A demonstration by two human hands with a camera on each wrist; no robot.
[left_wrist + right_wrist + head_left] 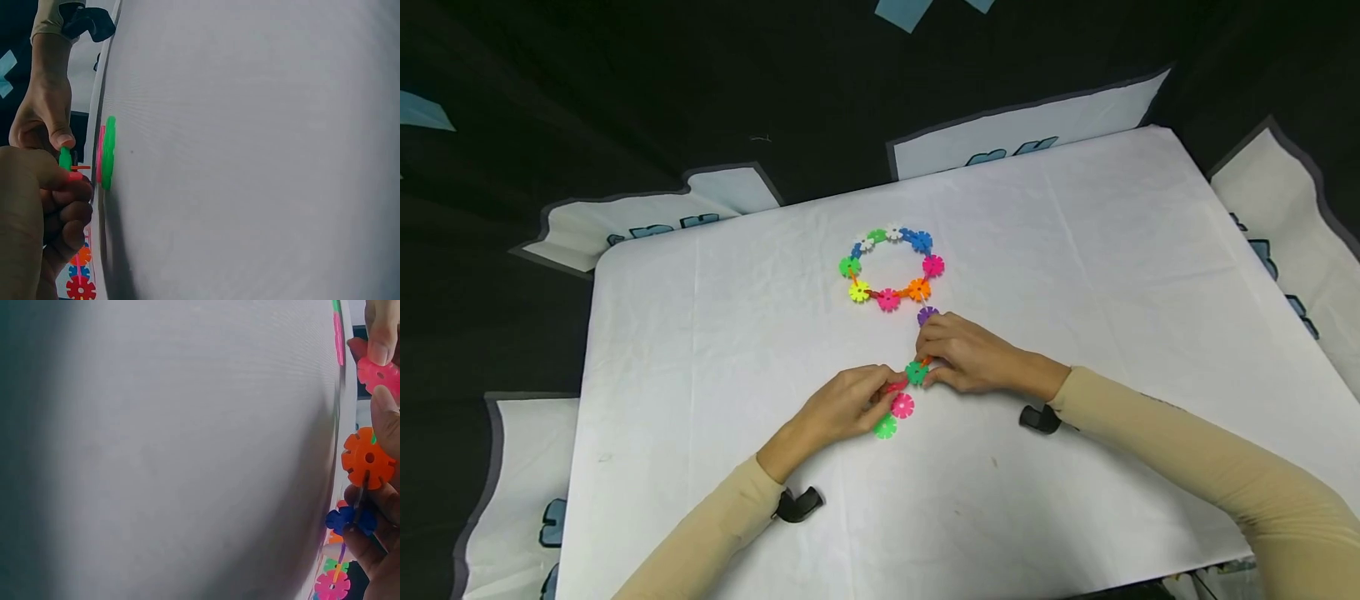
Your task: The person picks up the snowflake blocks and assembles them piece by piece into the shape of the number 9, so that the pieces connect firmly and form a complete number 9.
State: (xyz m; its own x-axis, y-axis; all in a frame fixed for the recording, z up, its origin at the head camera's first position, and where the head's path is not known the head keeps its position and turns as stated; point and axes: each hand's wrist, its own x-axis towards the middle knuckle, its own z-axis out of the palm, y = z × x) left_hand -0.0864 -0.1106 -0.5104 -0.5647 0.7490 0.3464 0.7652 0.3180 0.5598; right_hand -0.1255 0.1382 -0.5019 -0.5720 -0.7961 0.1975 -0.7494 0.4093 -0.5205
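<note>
In the head view a ring of linked, notched plastic discs [888,300] lies on the table, and a short tail with a purple disc [928,316] runs from it to my right hand [966,350]. That hand grips the tail, its thumb on a green disc [916,372]. An orange disc [369,458] and a blue disc [339,519] show by its fingers in the right wrist view. My left hand [842,404] pinches a pink disc [379,376] beside the green one. Fingers hide whether these two are joined.
A loose pink disc [902,406] and a light green disc [885,427] lie on the white table [737,333] just below my left fingertips. Black wrist mounts [800,505] sit on both forearms. Dark drapes with white panels [1030,125] surround the table.
</note>
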